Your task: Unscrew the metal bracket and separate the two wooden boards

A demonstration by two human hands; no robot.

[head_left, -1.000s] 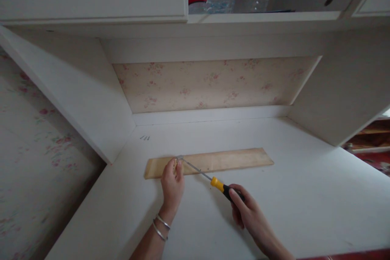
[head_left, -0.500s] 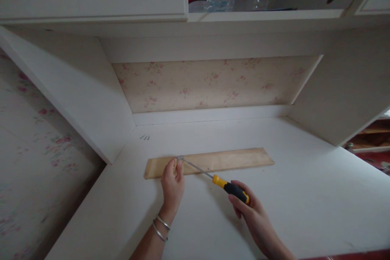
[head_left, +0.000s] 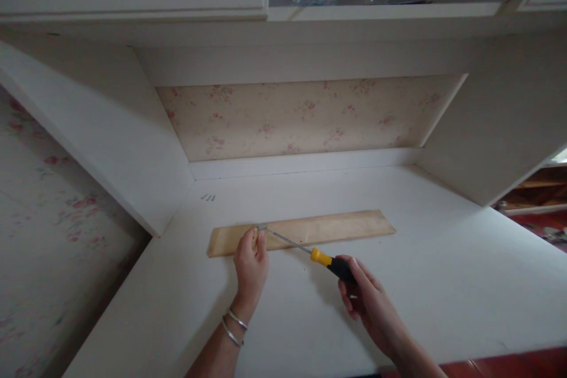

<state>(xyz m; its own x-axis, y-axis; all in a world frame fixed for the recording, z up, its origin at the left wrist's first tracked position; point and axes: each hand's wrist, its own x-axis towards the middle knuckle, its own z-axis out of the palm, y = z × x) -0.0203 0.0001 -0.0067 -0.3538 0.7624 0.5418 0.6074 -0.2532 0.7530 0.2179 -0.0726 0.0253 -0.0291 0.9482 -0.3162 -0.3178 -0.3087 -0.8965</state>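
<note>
Screwdriver [head_left: 325, 261] gripped in R hand [head_left: 367, 301]; L hand [head_left: 250, 260] fingers [head_left: 261, 239] pinching tip on wood strip [head_left: 336, 225].

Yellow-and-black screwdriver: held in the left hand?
No, the right hand grips the yellow-and-black screwdriver by its handle, while the left hand rests on the long pale wooden board.

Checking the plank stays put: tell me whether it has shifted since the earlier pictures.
No. The wooden plank keeps its place relative to the small dark screws and the desk's back edge; only the camera moved slightly.
</note>
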